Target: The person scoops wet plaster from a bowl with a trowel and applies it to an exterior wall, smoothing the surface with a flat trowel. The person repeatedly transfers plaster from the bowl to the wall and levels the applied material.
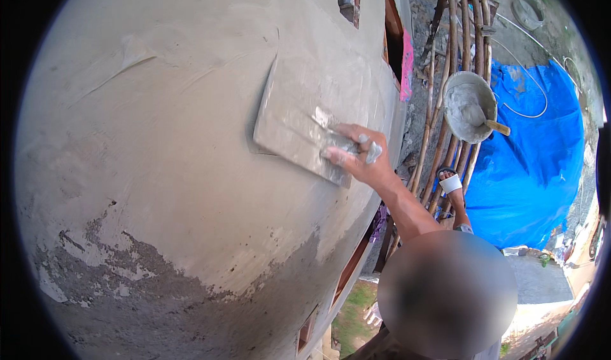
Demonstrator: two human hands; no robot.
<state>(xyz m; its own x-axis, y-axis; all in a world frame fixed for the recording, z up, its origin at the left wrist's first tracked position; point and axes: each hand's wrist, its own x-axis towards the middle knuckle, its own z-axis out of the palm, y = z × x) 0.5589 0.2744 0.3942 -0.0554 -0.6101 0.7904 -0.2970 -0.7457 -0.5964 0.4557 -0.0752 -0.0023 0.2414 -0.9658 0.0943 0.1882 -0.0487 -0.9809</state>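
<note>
My right hand [363, 150] is closed round the handle of a broad rectangular plastering trowel [286, 118]. Its grey blade rests against smooth wet plaster on a wall [172, 124]. Bits of plaster stick to the fingers and knuckles. A thin line in the plaster runs up from the blade's upper corner, and ridges mark the surface farther left. My left hand does not show. Lower down, the smooth coat ends raggedly at rough, darker grey plaster [153, 296].
A bucket of grey mortar [471, 102] with a wooden-handled tool [498, 127] stands on scaffold poles [439, 124]. A sandalled foot [450, 183] rests on the poles. Beyond lies a blue tarp [534, 162]. Wall openings [349, 0] line the plastered side. A blurred round area [447, 294] covers the lower right.
</note>
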